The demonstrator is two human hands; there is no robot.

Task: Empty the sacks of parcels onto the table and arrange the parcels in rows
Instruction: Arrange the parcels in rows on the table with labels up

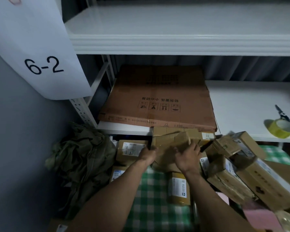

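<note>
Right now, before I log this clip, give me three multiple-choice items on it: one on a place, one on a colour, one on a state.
1. Where does the roll of tape lie?
A. on the white shelf at the right
B. on the flat carton
C. on the checked cloth

2. What colour is the checked cloth on the table?
A. red and white
B. green and white
C. plain blue

3. What are the two hands doing?
A. hanging idle
B. gripping the crumpled sack
C. holding one cardboard parcel between them

Key: 1 A, the tape sits on the white shelf beside the scissors. 2 B, green and white squares show between the forearms. 3 C, the left hand and right hand both close on the cardboard parcel, while the green sack lies untouched at the left.
</note>
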